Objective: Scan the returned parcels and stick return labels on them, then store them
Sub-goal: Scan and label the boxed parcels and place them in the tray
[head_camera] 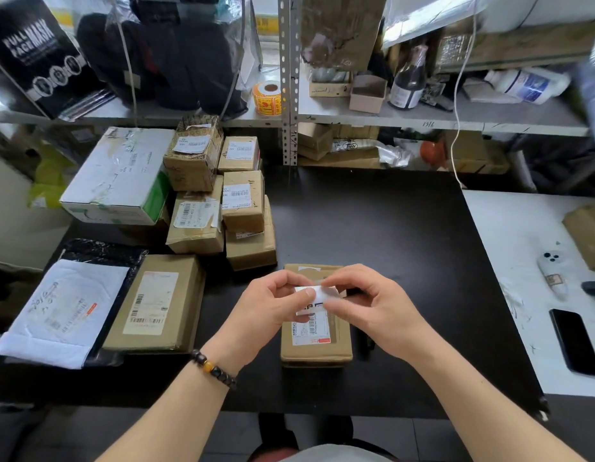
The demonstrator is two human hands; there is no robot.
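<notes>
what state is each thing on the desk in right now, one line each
left hand: pinching the label's left edge
right hand: pinching the label's right side
return label: held above the parcel, not yet stuck down
parcel under the hands: sealed, flat on the black table
stacked parcels: sealed, piled at the left
phone: screen dark, lying flat
small box on the shelf: open

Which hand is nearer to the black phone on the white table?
Right. The right hand is between the small label and the black phone; the left hand is farther away.
</notes>
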